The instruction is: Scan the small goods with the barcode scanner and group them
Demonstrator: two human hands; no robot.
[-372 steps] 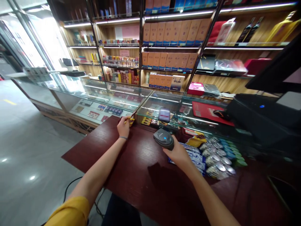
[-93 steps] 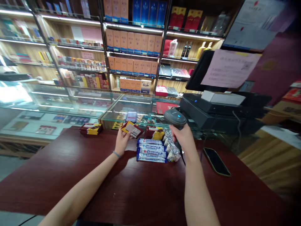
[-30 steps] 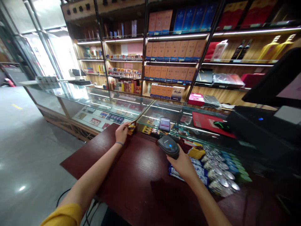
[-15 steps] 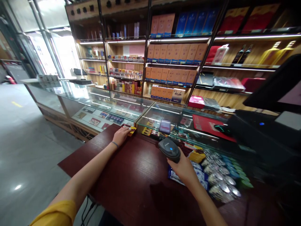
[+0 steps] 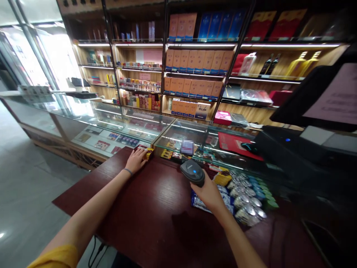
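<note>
My right hand [image 5: 208,190] is wrapped around the handle of a dark barcode scanner [image 5: 193,172] with a blue light, held above the dark red-brown tabletop [image 5: 134,216]. Its head faces the far left. At the table's far edge, my left hand [image 5: 136,160] has its fingers over a small yellow and red packet [image 5: 150,152], with the thumb on the near side. Part of that packet is hidden under the hand. Below and beyond the right hand lie blue and white packets [image 5: 200,203], partly covered by the forearm.
Clear-lidded jars [image 5: 247,212] and yellow-brown packets [image 5: 222,176] stand at the right. A glass display counter [image 5: 125,121] borders the far side, with a red mat [image 5: 231,143] on it. A monitor [image 5: 331,96] leans in at right. Cables [image 5: 96,251] hang below the table's left.
The whole view has shifted, so things appear further left. My left hand stays at the packet, with its thumb more spread. My right hand still holds the scanner over the table.
</note>
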